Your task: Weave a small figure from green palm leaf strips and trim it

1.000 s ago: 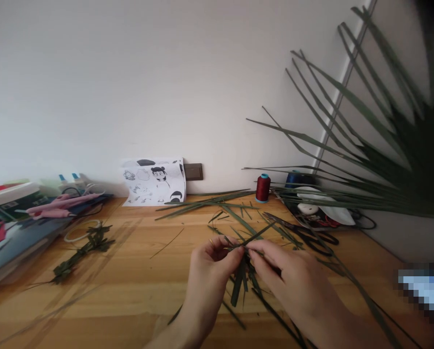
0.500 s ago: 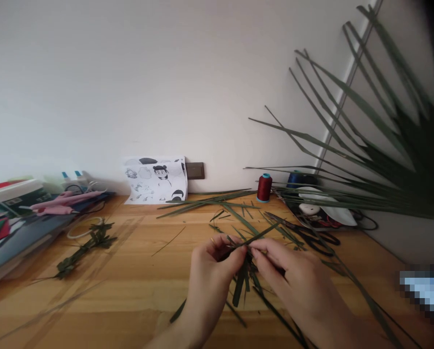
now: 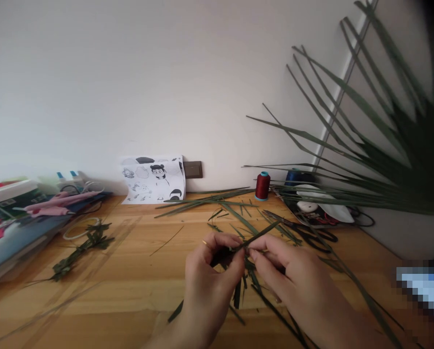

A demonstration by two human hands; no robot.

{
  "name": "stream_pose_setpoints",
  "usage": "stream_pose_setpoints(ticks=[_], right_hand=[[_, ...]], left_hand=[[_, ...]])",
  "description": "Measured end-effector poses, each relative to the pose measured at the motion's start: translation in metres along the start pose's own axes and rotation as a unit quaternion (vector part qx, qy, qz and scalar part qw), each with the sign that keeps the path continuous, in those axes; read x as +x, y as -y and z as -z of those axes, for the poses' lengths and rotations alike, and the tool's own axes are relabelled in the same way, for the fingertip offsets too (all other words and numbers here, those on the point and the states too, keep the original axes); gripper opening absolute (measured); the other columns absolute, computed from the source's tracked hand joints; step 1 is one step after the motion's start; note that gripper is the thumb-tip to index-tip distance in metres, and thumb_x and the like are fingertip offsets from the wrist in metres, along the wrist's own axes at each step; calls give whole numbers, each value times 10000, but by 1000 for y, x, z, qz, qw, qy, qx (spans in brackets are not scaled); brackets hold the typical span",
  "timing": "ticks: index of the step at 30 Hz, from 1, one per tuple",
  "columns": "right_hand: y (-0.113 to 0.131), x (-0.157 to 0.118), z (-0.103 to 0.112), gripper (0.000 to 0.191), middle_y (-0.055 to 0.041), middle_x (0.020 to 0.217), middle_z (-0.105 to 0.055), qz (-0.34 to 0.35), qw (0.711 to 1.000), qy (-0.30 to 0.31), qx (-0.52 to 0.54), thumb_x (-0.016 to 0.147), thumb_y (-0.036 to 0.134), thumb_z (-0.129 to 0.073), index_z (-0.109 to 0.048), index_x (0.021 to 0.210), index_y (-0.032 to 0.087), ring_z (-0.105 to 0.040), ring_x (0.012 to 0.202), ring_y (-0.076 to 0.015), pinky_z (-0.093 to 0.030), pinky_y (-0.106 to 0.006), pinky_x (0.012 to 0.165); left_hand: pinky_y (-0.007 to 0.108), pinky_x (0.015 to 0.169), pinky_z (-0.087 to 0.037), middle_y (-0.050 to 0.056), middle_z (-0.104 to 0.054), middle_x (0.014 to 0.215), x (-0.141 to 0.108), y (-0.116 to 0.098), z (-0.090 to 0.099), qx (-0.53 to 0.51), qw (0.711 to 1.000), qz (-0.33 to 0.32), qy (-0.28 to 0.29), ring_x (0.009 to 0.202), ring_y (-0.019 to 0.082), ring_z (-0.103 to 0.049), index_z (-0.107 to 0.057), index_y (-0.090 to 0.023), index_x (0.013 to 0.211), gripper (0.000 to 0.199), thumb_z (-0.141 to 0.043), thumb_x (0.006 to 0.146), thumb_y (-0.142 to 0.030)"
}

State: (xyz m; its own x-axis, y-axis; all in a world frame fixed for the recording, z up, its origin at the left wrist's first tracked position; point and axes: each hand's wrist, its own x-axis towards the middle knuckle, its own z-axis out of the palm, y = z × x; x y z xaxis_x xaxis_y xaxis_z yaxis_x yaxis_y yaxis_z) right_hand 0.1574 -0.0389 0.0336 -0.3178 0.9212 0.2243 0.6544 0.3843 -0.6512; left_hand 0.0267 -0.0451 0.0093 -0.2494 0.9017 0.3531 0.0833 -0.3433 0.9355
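My left hand (image 3: 211, 278) is closed round a small dark green piece of palm leaf strips, mostly hidden under its fingers. A flat palm leaf strip (image 3: 262, 234) sticks out from it up to the right, between the two hands. Thumb and forefinger of my right hand (image 3: 293, 274) are pinched together right beside it, at the left fingertips. What exactly lies in that pinch is hard to see, though leaf strands run into it. Below the hands, narrow strips hang or lie over the wooden table (image 3: 130, 300); which of them are attached cannot be told.
Black-handled scissors (image 3: 304, 230) lie behind my right hand, near a red thread spool (image 3: 263, 186). A large palm leaf (image 3: 402, 174) reaches in from the right. Leftward are a woven leaf figure (image 3: 81, 252), a tape ring (image 3: 79, 228) and a pink glue gun (image 3: 55, 203).
My left hand has turned slightly, so the dark leaf piece shows more beneath its fingers and fewer strips show below. My right hand stays pinched close by. The whole view has shifted a little.
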Motion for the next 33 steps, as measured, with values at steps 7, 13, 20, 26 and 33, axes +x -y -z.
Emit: stream_pose_setpoints(ticks=[7, 13, 20, 26, 33], right_hand=[[-1, -2, -1, 177, 29, 614, -591, -8, 1000, 6, 18, 834, 242, -368, -534, 778, 222, -523, 517, -112, -337, -214, 452], [2, -2, -2, 167, 42, 555, -559, 2, 1000, -7, 11, 825, 218, -372, -526, 761, 213, -494, 470, -100, -335, -207, 445], [2, -4, -7, 187, 39, 463, -494, 13, 999, -34, -35, 810, 234, -381, -537, 711, 201, -417, 379, -103, -285, -214, 378], [2, -5, -6, 175, 46, 472, -469, 35, 999, -36, -17, 821, 240, -367, -502, 717, 201, -407, 392, -98, -282, -212, 384], [3, -4, -6, 182, 61, 466, -436, 40, 999, -26, 8, 839, 231, -354, -477, 707, 201, -401, 392, -86, -274, -207, 384]], left_hand=[[203, 586, -483, -1, -634, 688, 3, -1, -2, -31, 999, 40, -2, 646, 123, -594, -572, -182, 622, 103, -625, 616, -94], [199, 604, -490, -1, -643, 703, 0, 1, -1, -35, 999, 29, 2, 651, 118, -597, -580, -185, 626, 96, -628, 628, -102], [206, 572, -492, 7, -650, 674, -2, -2, -4, -26, 998, 46, -27, 625, 130, -597, -582, -182, 589, 99, -647, 590, -108], [198, 566, -498, 4, -656, 670, -5, -2, -4, -38, 997, 48, -38, 628, 132, -608, -590, -189, 584, 102, -658, 577, -113], [177, 562, -489, -3, -656, 673, -5, -5, -4, -43, 998, 37, -38, 627, 119, -602, -589, -190, 575, 114, -656, 580, -98]])
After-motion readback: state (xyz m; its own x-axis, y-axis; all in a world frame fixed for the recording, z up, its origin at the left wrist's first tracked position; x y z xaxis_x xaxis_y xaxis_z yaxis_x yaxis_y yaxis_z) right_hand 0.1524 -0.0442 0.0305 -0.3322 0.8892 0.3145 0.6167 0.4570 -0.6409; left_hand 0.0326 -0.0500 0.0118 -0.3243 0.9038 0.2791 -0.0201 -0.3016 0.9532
